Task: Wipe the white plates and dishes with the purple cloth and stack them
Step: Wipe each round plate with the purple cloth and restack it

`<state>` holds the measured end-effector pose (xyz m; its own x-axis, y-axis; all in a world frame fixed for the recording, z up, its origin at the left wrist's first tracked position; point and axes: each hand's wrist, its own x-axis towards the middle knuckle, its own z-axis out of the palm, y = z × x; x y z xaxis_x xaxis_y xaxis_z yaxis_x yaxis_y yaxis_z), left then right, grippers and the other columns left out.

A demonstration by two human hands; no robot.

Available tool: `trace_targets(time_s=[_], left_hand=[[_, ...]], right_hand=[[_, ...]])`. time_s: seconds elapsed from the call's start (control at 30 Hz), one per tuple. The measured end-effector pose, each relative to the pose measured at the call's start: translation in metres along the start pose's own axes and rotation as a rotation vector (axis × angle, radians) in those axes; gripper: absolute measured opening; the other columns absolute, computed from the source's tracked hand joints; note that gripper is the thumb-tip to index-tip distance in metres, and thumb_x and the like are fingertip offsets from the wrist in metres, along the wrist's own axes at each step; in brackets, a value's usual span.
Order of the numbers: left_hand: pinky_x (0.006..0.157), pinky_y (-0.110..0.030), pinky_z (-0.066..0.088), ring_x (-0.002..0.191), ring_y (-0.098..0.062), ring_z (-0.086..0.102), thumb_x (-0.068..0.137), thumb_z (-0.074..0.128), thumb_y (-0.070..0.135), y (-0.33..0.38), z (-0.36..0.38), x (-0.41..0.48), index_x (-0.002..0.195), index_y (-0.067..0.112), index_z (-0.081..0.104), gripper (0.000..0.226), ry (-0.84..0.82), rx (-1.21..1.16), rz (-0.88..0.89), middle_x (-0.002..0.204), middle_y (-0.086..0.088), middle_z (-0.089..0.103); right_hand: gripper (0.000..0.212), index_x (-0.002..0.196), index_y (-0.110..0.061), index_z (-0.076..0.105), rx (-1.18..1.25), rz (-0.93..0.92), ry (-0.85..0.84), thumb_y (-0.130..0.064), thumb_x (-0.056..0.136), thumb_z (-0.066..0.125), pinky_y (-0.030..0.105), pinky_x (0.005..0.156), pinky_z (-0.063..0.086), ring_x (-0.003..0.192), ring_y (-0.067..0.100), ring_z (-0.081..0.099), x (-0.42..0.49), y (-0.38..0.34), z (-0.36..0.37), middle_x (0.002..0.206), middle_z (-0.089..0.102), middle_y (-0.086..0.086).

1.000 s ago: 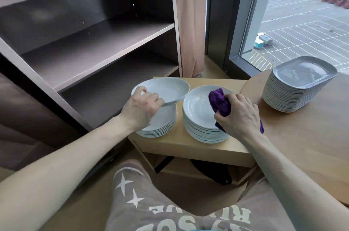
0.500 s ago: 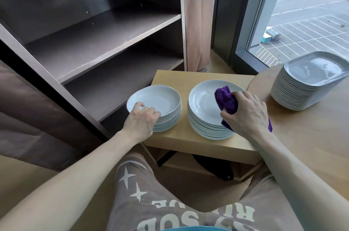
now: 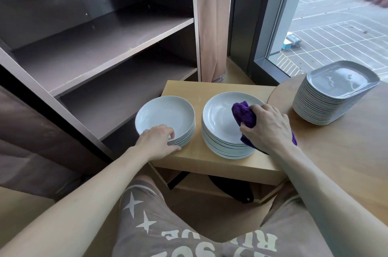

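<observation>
Two stacks of white round plates stand on a small light-wood table (image 3: 212, 87). The left stack (image 3: 165, 116) is lower than the right stack (image 3: 218, 119). My left hand (image 3: 156, 143) rests on the near rim of the left stack's top plate, fingers lying over the edge, thumb stretched along the stack's foot. My right hand (image 3: 267, 128) grips the bunched purple cloth (image 3: 244, 115) and holds it against the right side of the right stack's top plate. Part of the cloth hangs out behind my palm.
A tall stack of grey-topped square dishes (image 3: 327, 99) stands on the round wooden table (image 3: 346, 156) at the right. A dark shelf unit (image 3: 100, 46) with bare shelves is at the left, a curtain (image 3: 212, 25) and a window (image 3: 336, 21) behind. My knees are below the small table.
My left hand has lowered the lifted white plate onto the left stack and slid back to its near rim. The right hand with the cloth stays on the right stack.
</observation>
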<state>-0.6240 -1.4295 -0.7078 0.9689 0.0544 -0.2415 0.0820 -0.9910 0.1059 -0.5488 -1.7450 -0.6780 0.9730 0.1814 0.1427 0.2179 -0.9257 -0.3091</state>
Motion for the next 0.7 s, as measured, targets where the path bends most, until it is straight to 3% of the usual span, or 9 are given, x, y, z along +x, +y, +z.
trace_targets(time_s=[0.13, 0.23, 0.37, 0.47, 0.6, 0.7], left_hand=[[0.115, -0.051, 0.034, 0.143, -0.025, 0.039, 0.083, 0.055, 0.082, 0.029, 0.003, 0.011, 0.159, 0.033, 0.019, 0.097, 0.038, -0.081, 0.028, 0.163, 0.003, 0.032], [0.120, -0.061, 0.024, 0.155, -0.026, 0.021, 0.070, 0.050, 0.095, 0.057, -0.003, 0.023, 0.157, 0.051, -0.004, 0.111, 0.032, -0.203, 0.068, 0.171, 0.000, 0.012], [0.118, -0.066, 0.024, 0.156, -0.034, 0.016, 0.053, 0.057, 0.101, 0.074, -0.015, 0.039, 0.145, 0.069, -0.017, 0.122, -0.108, -0.319, 0.014, 0.172, -0.002, 0.001], [0.121, -0.061, 0.025, 0.158, -0.032, 0.011, 0.044, 0.064, 0.101, 0.067, -0.018, 0.047, 0.140, 0.075, -0.021, 0.131, -0.215, -0.413, -0.002, 0.173, -0.002, 0.002], [0.118, -0.049, 0.036, 0.151, -0.028, 0.031, 0.046, 0.071, 0.097, 0.064, -0.015, 0.052, 0.142, 0.074, -0.017, 0.132, -0.253, -0.478, 0.016, 0.168, 0.003, 0.025], [0.114, -0.050, 0.040, 0.145, -0.032, 0.039, 0.045, 0.069, 0.098, 0.064, -0.013, 0.055, 0.140, 0.076, -0.018, 0.131, -0.257, -0.472, -0.001, 0.163, -0.002, 0.036]], right_hand=[[0.040, 0.121, -0.026, 0.057, -0.107, 0.030, 0.018, -0.049, 0.087, 0.062, 0.042, 0.084, 0.031, 0.108, 0.031, 0.054, 0.007, 0.000, -0.004, 0.109, 0.060, 0.005], [0.039, 0.124, -0.028, 0.058, -0.180, 0.039, -0.028, -0.050, 0.093, 0.057, 0.042, 0.086, 0.033, 0.112, 0.031, 0.053, 0.014, -0.003, -0.005, 0.115, 0.056, 0.006], [0.040, 0.125, -0.026, 0.062, -0.284, -0.002, -0.089, -0.053, 0.099, 0.048, 0.044, 0.089, 0.036, 0.113, 0.031, 0.053, 0.023, -0.010, -0.001, 0.124, 0.051, 0.008], [0.041, 0.125, -0.023, 0.064, -0.313, -0.004, -0.104, -0.051, 0.100, 0.047, 0.045, 0.089, 0.035, 0.115, 0.032, 0.053, 0.031, -0.012, 0.003, 0.124, 0.053, 0.009], [0.038, 0.119, -0.023, 0.064, -0.296, -0.003, -0.090, -0.050, 0.099, 0.049, 0.045, 0.087, 0.035, 0.110, 0.033, 0.053, 0.045, -0.011, 0.012, 0.118, 0.053, 0.009], [0.036, 0.118, -0.022, 0.061, -0.263, -0.008, -0.097, -0.049, 0.098, 0.047, 0.047, 0.090, 0.036, 0.108, 0.035, 0.052, 0.056, -0.015, 0.022, 0.118, 0.051, 0.009]])
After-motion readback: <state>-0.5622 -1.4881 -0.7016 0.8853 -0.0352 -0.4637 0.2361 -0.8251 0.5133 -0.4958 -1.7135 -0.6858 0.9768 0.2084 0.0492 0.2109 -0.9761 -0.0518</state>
